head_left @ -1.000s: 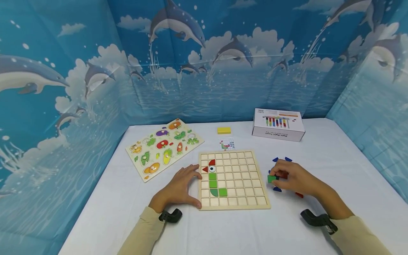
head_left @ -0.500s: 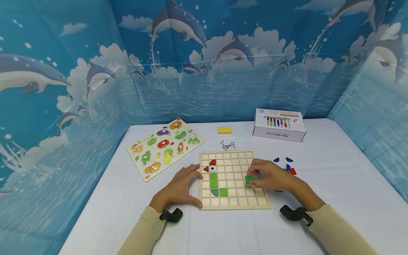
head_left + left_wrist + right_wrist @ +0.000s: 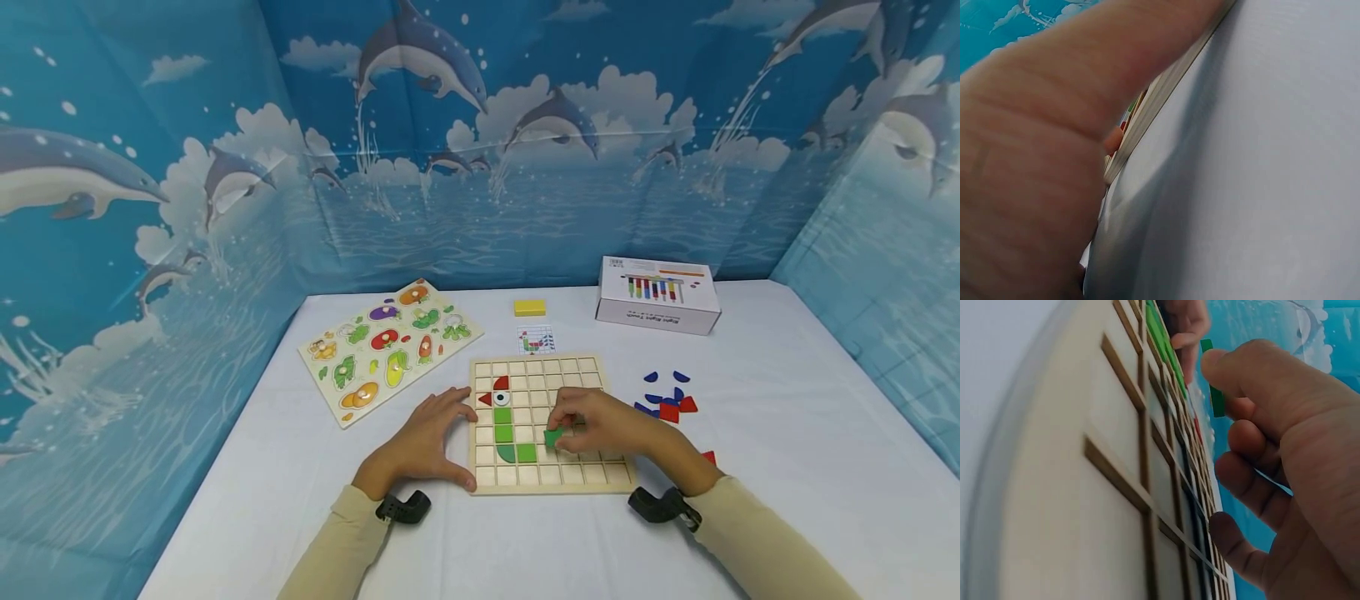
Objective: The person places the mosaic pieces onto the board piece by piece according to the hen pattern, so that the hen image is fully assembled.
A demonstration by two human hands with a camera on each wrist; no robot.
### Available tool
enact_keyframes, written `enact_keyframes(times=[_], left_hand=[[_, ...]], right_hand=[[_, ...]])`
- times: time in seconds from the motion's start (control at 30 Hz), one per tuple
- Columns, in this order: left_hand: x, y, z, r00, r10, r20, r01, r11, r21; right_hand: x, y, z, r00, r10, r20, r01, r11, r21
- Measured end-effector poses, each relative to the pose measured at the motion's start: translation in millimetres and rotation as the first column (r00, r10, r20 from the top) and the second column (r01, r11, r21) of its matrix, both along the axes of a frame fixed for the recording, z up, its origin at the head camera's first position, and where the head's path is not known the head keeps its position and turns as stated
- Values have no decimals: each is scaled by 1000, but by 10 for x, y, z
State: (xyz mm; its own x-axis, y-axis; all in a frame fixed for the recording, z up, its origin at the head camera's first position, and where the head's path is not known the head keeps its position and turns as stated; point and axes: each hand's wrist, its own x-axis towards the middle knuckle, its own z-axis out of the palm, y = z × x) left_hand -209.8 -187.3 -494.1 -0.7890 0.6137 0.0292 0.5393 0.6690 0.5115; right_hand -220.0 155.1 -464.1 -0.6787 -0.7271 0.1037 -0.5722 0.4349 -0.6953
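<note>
A wooden grid board (image 3: pixel 621 477) lies on the table. On its left part sit a red quarter-round piece, a red triangle, an eye tile (image 3: pixel 501 398), several green square tiles (image 3: pixel 503 433) and a green quarter-round piece (image 3: pixel 506 453). My left hand (image 3: pixel 420 442) rests at the board's left edge, thumb and fingers spread along it; in the left wrist view the thumb hides much of the board. My right hand (image 3: pixel 600 425) pinches a green tile (image 3: pixel 552 437) between thumb and fingers over the middle of the grid. In the right wrist view this tile (image 3: pixel 1217 403) is held on edge, apart from the board.
Blue pieces (image 3: pixel 681 377) and red pieces (image 3: pixel 670 412) lie loose right of the board. Behind it are a small picture card (image 3: pixel 536 339), a yellow block (image 3: pixel 529 307) and a white box (image 3: pixel 658 293). A vegetable puzzle board (image 3: pixel 390 346) lies at the left.
My right hand has carried the green tile leftward from the loose pieces to over the middle of the board. My left hand has stayed at the board's left edge.
</note>
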Motion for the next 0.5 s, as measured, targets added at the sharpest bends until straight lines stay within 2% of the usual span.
enact_keyframes(times=[0.2, 0.5], left_hand=[[-6, -4, -21, 1000, 4, 3, -4, 1000, 1], [-8, -10, -15, 1000, -4, -4, 4, 1000, 14]], right_hand=[[19, -88, -73, 999, 11, -42, -7, 996, 93], [29, -119, -86, 997, 23, -73, -15, 994, 108]])
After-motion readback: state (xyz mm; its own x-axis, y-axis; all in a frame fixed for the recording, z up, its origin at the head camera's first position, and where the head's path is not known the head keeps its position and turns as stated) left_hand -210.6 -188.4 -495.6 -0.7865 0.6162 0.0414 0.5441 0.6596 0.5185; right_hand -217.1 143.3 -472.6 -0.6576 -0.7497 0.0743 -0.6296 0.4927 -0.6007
